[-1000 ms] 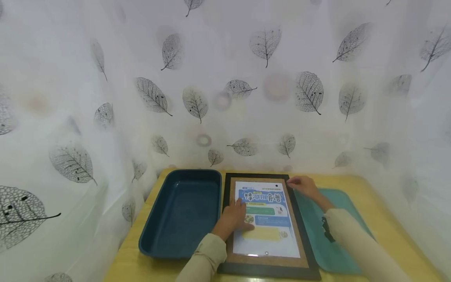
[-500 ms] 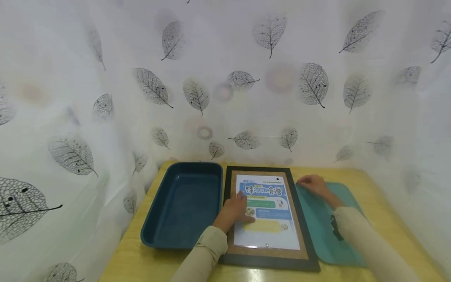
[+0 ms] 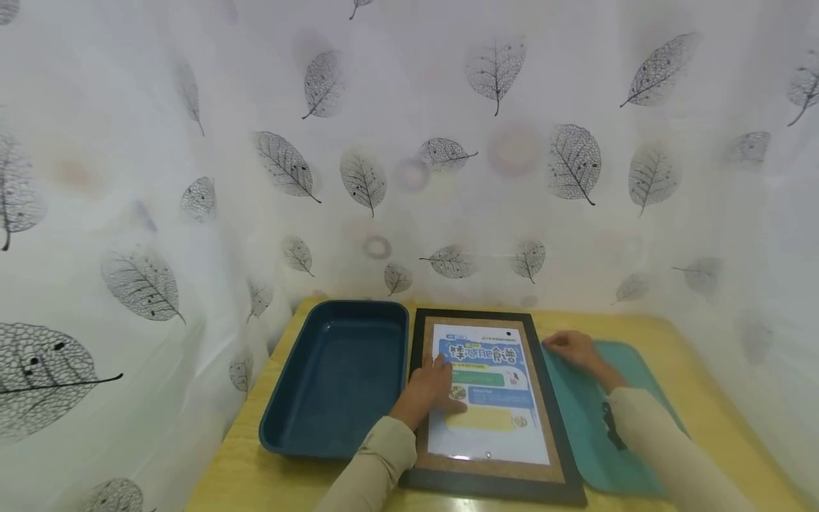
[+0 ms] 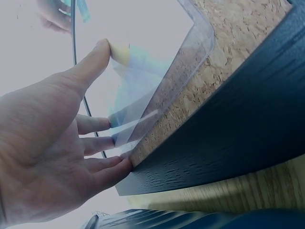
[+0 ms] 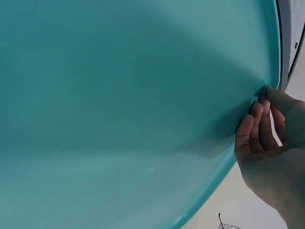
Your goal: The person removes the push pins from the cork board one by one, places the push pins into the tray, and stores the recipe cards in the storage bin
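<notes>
My left hand [image 3: 430, 387] rests on a laminated sheet [image 3: 486, 434] printed in blue, green and yellow, its fingers extended and thumb spread in the left wrist view. The sheet lies on a cork board [image 3: 553, 473] with a black frame [image 3: 499, 487]. Its fingertips [image 4: 125, 164] are near the sheet's edge by the frame. A round black dot [image 3: 508, 333] shows at the sheet's top right and a small round spot [image 3: 488, 454] at its bottom. My right hand [image 3: 574, 347] has its thumb and forefinger together at a teal tray's corner [image 5: 270, 71]; I cannot tell what is between them.
A dark blue deep tray [image 3: 339, 384] stands left of the board. The shallow teal tray [image 3: 614, 455] lies right of it, under my right forearm. All rest on a yellowish wooden table [image 3: 256, 473]. A white leaf-print curtain [image 3: 409, 213] hangs around the back and sides.
My right hand has moved right, from the board's upper right corner to the teal tray's near corner. My left hand has stayed on the sheet.
</notes>
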